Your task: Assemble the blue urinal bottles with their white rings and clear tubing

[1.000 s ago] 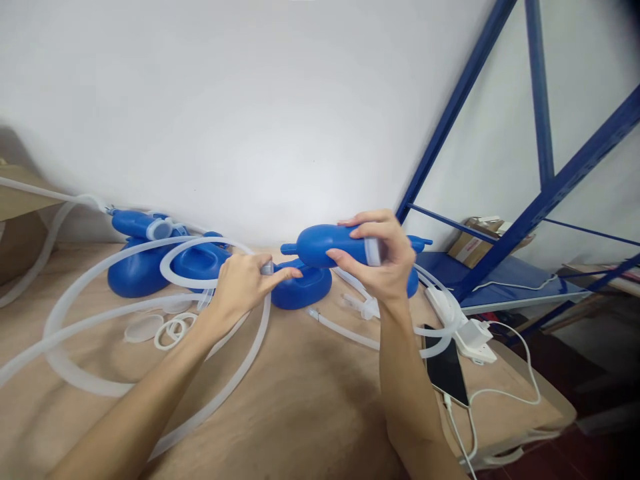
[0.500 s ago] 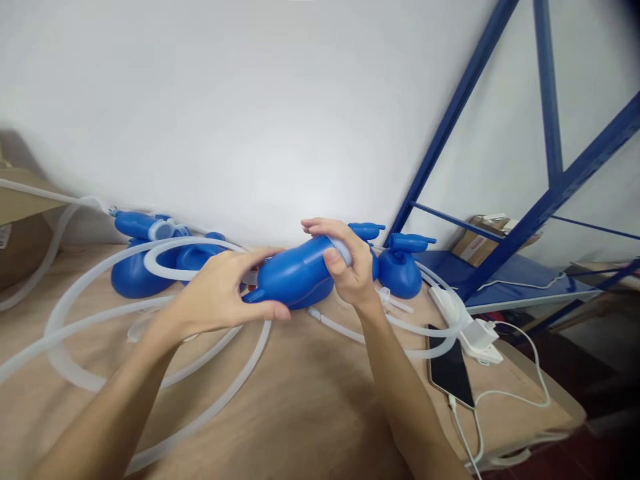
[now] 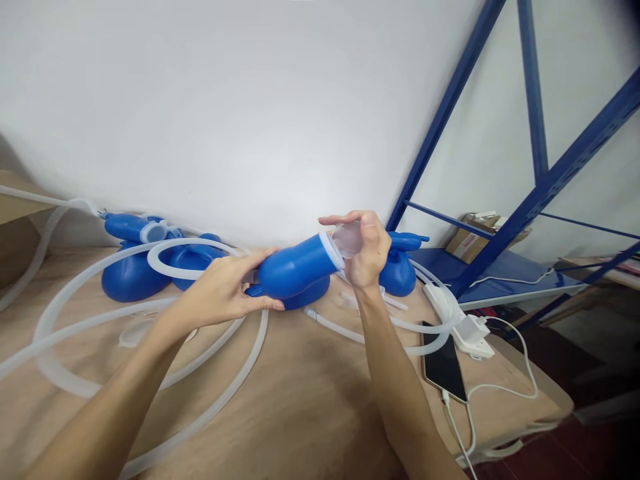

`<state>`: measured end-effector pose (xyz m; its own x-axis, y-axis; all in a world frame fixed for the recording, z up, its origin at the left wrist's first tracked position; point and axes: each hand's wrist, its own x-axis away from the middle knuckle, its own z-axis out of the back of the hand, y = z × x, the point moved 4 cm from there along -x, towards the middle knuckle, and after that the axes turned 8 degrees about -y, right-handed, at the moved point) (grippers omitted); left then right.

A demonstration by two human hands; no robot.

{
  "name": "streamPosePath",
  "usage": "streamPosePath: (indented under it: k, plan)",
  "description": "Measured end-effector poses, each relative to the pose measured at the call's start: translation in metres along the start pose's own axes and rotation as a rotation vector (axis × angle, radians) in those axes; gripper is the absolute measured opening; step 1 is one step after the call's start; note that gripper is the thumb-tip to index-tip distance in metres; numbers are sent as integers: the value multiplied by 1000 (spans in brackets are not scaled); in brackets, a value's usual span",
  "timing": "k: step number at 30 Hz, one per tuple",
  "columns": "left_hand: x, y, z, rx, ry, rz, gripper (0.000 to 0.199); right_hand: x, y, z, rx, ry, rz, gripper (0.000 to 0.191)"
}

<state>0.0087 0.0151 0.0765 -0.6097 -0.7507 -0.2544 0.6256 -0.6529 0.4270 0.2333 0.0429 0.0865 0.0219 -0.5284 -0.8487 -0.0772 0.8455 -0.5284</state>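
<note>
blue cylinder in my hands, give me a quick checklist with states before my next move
1. Left hand holding the blue cylinder: ok, wrapped around its left end.
2. Right hand on the translucent cap: ok, fingers hold it.
3. Cap flat against the pale rim: not ok, it stands tilted.
4. Inside of the cylinder free of anything: cannot tell, not visible.
5. Phone out of the way: ok, apart from both hands.
</note>
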Motion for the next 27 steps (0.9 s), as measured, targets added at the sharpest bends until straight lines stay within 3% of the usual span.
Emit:
streamPosePath:
  k: [4,9,11,14,17,20,22,24,27]
  plan:
    - [5,-10,13,-95,10,105,85,-7,2,9,-10,-62,-36,30]
    - [18,-32,37,-229,68,234,95,-5,10,1,247,-266,-186,38]
    - [26,-41,51,-267,147,306,96,4,21,-16,309,-338,-250,37]
    - [40,-56,69,-270,301,419,94,27,47,-63,261,-472,-253,36]
    - [48,-68,76,-262,369,457,94,62,74,-120,243,-708,-124,37]
    - [49,-77,77,-261,357,442,96,97,92,-161,363,-996,24,38]
    - [48,-81,77,-264,339,426,99,114,98,-173,509,-1148,92,51]
    - [47,-83,77,-262,326,406,102,120,99,-173,577,-1198,94,60]
    - [47,-83,78,-264,295,397,107,113,93,-166,538,-1112,-19,39]
